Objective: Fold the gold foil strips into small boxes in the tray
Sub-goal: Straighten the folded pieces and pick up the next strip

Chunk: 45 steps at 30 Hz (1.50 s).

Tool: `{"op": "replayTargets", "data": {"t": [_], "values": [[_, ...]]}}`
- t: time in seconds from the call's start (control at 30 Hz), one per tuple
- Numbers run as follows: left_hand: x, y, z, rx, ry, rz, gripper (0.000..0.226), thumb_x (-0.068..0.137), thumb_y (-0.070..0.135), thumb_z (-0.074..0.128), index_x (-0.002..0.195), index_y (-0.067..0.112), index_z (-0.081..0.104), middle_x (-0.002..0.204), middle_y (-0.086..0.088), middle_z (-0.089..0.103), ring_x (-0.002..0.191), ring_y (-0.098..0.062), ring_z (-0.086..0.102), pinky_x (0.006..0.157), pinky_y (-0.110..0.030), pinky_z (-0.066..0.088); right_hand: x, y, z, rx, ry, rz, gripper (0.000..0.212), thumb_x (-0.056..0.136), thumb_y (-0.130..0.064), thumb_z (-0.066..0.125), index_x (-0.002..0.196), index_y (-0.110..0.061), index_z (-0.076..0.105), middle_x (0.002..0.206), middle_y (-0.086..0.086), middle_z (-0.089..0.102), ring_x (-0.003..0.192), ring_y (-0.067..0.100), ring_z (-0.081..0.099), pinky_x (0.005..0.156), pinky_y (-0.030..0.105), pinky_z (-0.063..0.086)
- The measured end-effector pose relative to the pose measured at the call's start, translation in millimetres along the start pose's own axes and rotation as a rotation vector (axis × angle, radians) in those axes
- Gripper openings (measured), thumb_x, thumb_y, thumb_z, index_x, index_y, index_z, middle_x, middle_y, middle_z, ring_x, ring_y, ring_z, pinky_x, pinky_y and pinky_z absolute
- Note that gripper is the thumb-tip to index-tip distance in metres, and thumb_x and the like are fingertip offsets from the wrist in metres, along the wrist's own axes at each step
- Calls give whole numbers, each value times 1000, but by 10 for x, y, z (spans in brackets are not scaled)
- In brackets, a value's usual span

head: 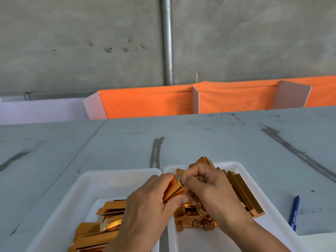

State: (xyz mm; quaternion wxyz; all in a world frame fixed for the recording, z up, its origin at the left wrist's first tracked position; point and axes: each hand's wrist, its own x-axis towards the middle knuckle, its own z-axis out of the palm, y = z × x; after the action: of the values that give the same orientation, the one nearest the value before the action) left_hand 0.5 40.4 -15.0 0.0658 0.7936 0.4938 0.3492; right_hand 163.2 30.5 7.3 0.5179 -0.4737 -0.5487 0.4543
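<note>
The left grip (145, 202) is closed on a gold foil strip (173, 190), with the thumb on its upper face and the curled fingers beneath it. The right grip (209, 186) is closed on the same strip at its far end, fingertips bent in against the foil. The two grips touch each other around the strip, which is partly folded and tilts up away from the near edge of the counter (200, 139). It is held above the gap between two white trays.

The left tray (87, 180) and the right tray (241, 168) stand side by side at the near edge of the counter, their inner rims almost touching. A loose stack of flat strips (101, 226) lies in the left tray, partly hidden by the left wrist. The right tray holds a heap of small folded boxes (192, 219) under the right grip, and longer folded pieces (243, 195) lean along its right wall.

A blue pen (294, 213) lies on the counter just beside the right tray, towards the right edge. Dark streaks mark the grey counter top. Along the far edge hangs an orange cloth (149, 102) split by white panels (195, 100). Behind it a concrete wall (72, 42) carries an upright metal pipe (168, 40).
</note>
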Motion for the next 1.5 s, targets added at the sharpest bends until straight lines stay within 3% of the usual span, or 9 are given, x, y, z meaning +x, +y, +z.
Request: {"op": "replayTargets", "data": {"t": [0.1,0.23,0.33,0.57,0.67,0.9,1.1,1.33,1.5], "values": [[-10,7,27,34,-26,-27,66,75,77,43,134,49,30,109,29,49,94,6,49,76,-5,38,8,-26,-20,37,18,27,14,92,-10,66,79,-8,69,58,10,59,47,13,52,47,20,46],[-30,20,1,32,-36,16,66,69,84,24,124,50,34,97,24,49,89,5,51,70,-8,41,34,-37,-62,115,-5,125,9,94,-9,60,92,-12,69,61,13,60,47,17,50,48,24,45],[-40,7,-14,49,-45,65,63,70,87,15,122,55,28,92,21,48,87,2,51,65,-9,40,47,-64,-114,204,-49,203,22,92,-3,59,84,-20,71,60,14,60,42,19,47,45,25,43],[-17,-21,-14,-109,-108,-24,47,70,88,28,109,63,29,93,27,50,93,7,49,67,-9,41,15,-96,-115,-21,-85,70,28,98,-8,57,83,-25,74,63,7,64,51,18,57,55,26,51],[-14,-19,-32,-156,-111,-31,35,69,89,31,99,72,29,97,33,48,89,6,50,69,-8,39,-5,-98,-92,-126,-80,12,24,97,-10,58,89,-26,74,64,-4,65,56,8,62,57,20,51],[-20,-36,-19,-231,-94,-40,42,70,89,35,102,62,40,91,31,54,84,6,54,67,-8,41,-2,-107,-108,-94,-109,20,11,94,-22,63,95,-24,74,71,10,71,59,22,66,67,30,56],[-27,-50,15,-216,-95,-25,53,69,92,32,107,57,40,89,25,56,84,1,57,66,-11,43,25,-80,-92,-116,-91,50,12,96,-17,63,92,-21,74,68,7,71,55,18,66,62,23,55],[-46,-74,33,-154,-152,52,39,78,84,36,109,61,36,93,25,54,87,1,56,66,-13,44,63,-73,-167,189,-187,261,1,85,-7,73,84,-7,72,64,11,62,47,14,54,47,21,48],[-53,-73,52,-179,-152,61,36,79,83,36,108,61,36,89,28,54,82,1,57,63,-12,43,65,-71,-178,83,-223,157,9,87,-11,72,79,-15,74,62,8,61,47,15,51,47,21,45]]}}
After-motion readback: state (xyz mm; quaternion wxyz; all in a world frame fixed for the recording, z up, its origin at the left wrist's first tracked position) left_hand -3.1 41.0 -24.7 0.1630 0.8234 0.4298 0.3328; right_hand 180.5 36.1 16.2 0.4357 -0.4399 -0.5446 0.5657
